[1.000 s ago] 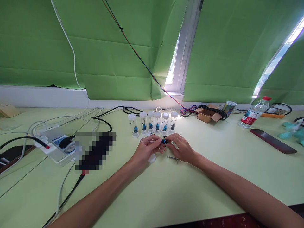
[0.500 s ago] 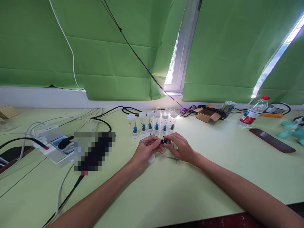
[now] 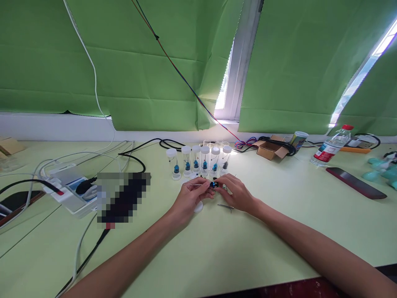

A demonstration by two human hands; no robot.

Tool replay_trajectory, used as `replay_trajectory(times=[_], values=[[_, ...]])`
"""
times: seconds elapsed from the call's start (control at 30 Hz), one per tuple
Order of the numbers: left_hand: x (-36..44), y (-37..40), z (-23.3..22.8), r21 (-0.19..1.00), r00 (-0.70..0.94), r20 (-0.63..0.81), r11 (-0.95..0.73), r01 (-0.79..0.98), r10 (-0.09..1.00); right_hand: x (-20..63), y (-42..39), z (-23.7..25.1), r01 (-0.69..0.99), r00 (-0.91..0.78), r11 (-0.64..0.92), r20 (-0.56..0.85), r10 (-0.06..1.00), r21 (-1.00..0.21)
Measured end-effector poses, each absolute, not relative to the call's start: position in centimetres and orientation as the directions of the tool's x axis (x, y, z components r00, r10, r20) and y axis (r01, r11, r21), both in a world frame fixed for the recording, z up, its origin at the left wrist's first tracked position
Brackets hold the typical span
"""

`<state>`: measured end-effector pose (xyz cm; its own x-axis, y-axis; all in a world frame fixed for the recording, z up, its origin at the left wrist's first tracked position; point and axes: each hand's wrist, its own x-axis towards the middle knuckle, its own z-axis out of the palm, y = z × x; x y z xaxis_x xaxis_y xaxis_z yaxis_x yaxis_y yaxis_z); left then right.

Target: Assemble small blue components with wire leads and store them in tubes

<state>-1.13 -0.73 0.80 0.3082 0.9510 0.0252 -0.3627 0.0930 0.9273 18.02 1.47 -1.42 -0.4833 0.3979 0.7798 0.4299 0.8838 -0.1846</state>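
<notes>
Between both hands is a small blue-and-black part [image 3: 214, 184], its kind too small to make out. My left hand [image 3: 194, 194] pinches it from the left, and a thin wire or rod sticks out leftward from those fingers. On the other side, the fingertips of my right hand [image 3: 234, 191] close on the same part. Behind the hands stand several clear tubes [image 3: 186, 161] with white caps, most with a blue piece inside. A white round cap [image 3: 198, 207] lies below my left hand, partly hidden by it. Under my right hand rests a thin metal tool [image 3: 225, 206].
A power strip [image 3: 72, 190] with plugs and cables stands at left, beside a blurred dark object [image 3: 124, 198]. At the right are an open cardboard box [image 3: 270, 150], a water bottle [image 3: 330, 149] and a dark phone-like slab [image 3: 355, 183]. Black cable [image 3: 164, 142] runs along the back.
The small blue-and-black part has turned slightly between the fingertips, showing more of its face. Both hands stay nearly in place.
</notes>
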Motion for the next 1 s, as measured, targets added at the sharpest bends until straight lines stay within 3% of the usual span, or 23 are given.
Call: replay_trajectory(times=[0.3, 0.6, 1.0], values=[[-0.96, -0.87, 0.66, 0.922, 0.305, 0.004, 0.115, -0.371, 0.952, 18.05, 1.79, -1.38, 0.463, -0.512, 0.875, 0.763, 0.394, -0.141], [-1.06, -0.82, 0.85, 0.912, 0.272, -0.007, 0.118, -0.393, 0.962, 17.93, 1.35, -1.44, 0.444, -0.472, 0.868, 0.765, 0.438, -0.223], [-1.11, -0.78, 0.60, 0.908, 0.299, -0.010, 0.134, -0.397, 0.954, 17.96, 1.67, -1.69, 0.428, -0.500, 0.884, 0.766, 0.404, -0.187]])
